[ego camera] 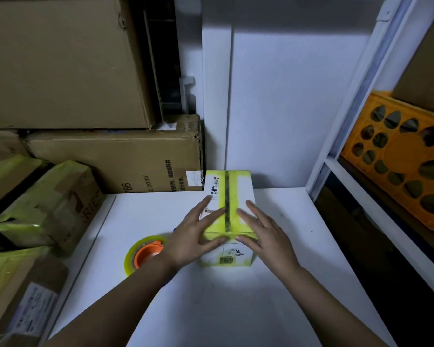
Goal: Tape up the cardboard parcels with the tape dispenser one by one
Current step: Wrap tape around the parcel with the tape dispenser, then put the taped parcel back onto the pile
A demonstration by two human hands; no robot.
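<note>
Head view looks down on a small white parcel (232, 196) standing on a white table (236, 296), its far end close to the wall. Yellow tape already runs along its top seam and over the near edge. The left hand (193, 236) lies on the parcel's near left corner, fingers straight and spread flat across the top, thumb down on the near face. The right hand (266, 234) mirrors it on the near right corner — fingers flat beside the seam, thumb on the front edge. Neither hand grips anything; both press with open palms, most likely to smooth the tape down and steady the parcel.

Just left of the parcel, partly hidden under the left wrist, the tape dispenser (145, 254) lies on the table: an orange core inside a yellowish roll, untouched. It seems put there to free both hands.

Further left of the parcel, taped cardboard boxes (48, 209) are heaped beside the table edge, with larger brown cartons (115, 161) stacked behind them. To the parcel's right stands a white shelf frame (336, 146) holding an orange crate (398, 156). Nothing crowds the parcel itself, though the left forearm would have to lift before the dispenser can be reached — a judgement only.
</note>
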